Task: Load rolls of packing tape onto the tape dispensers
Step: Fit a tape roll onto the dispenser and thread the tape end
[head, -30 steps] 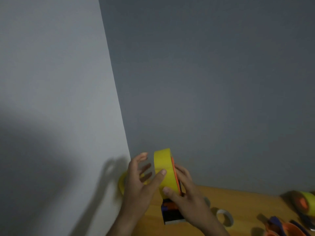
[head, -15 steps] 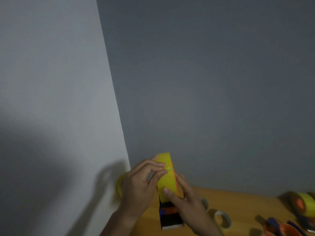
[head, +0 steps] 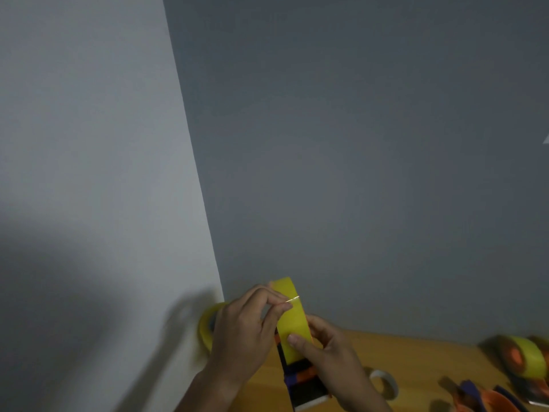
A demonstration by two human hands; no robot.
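Tape roll (head: pixel 289 316) hides dispenser (head: pixel 303 385), hand (head: pixel 246 331) pinching

Yellow tape roll (head: pixel 290 316) on your dispenser: you'll find no print to read.
Black and orange plastic tape dispenser (head: pixel 303 382): no brand or number you can make out.
Grey walls: no signs for you to read.

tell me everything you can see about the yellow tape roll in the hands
The yellow tape roll looks like glossy translucent plastic film, standing on edge above a black and orange dispenser. The left hand pinches at a shiny edge on its face; the right hand grips its lower side, thumb on the tape.
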